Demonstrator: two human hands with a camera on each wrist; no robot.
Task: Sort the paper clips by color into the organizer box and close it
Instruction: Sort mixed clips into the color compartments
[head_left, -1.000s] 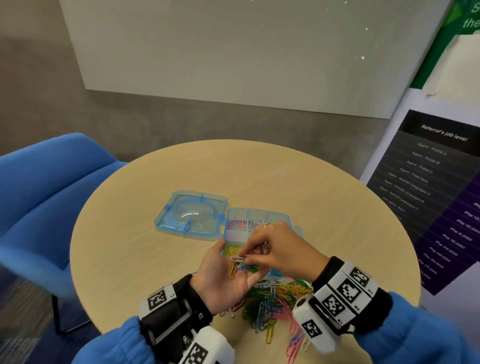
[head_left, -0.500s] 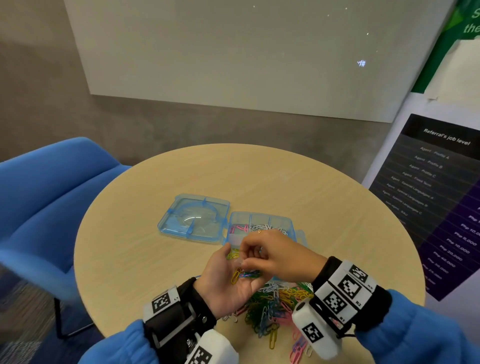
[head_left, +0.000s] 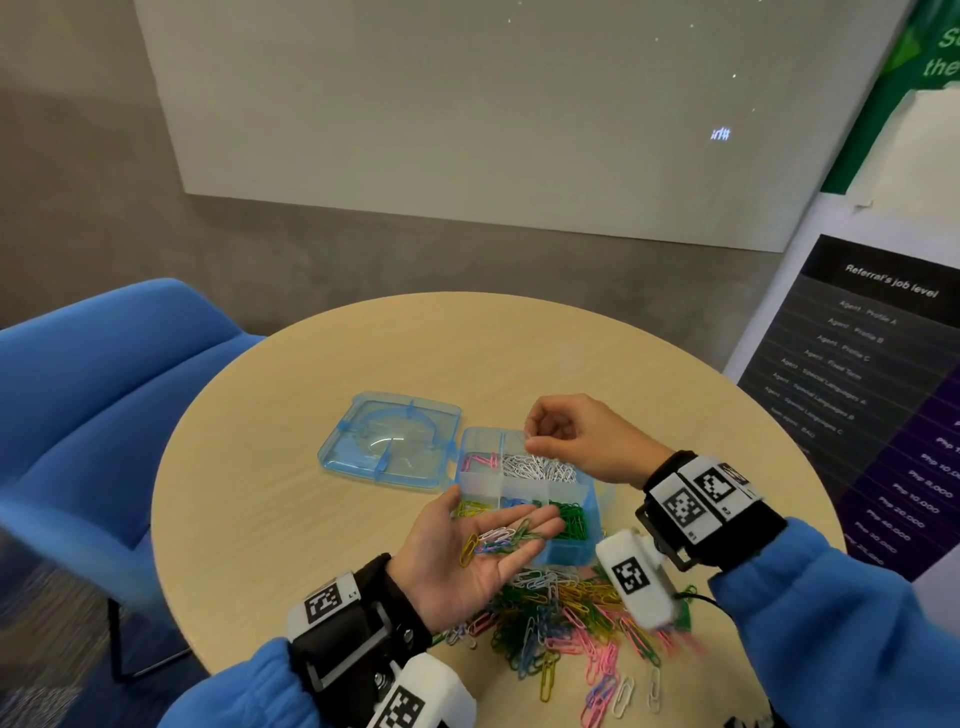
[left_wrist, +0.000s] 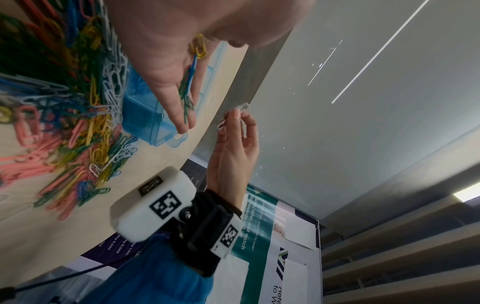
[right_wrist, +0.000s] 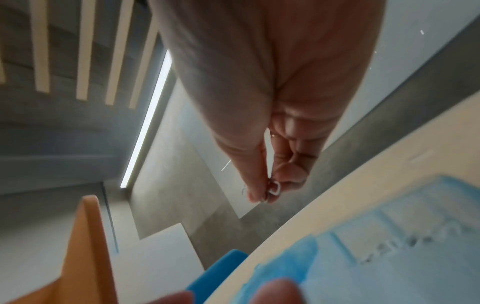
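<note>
The blue organizer box (head_left: 584, 552) stands open on the round table, its lid (head_left: 389, 439) lying flat to its left. Its compartments hold pink, white (head_left: 540, 467), yellow, blue and green clips. My left hand (head_left: 483, 545) lies palm up in front of the box, with several mixed clips (head_left: 498, 538) resting on its straight fingers. My right hand (head_left: 540, 439) hovers over the box's far white compartment and pinches white paper clips (left_wrist: 233, 118) between thumb and fingertips (right_wrist: 270, 193). A mixed pile of clips (head_left: 561, 618) lies on the table near me.
A blue chair (head_left: 93, 415) stands to the left of the table. A poster board (head_left: 872, 395) leans at the right. The wooden tabletop (head_left: 260, 509) shows bare wood left of the lid and behind the box.
My right hand has lifted off the left palm and moved away over the box's far compartment with white clips. The left palm stays up with the remaining clips.
</note>
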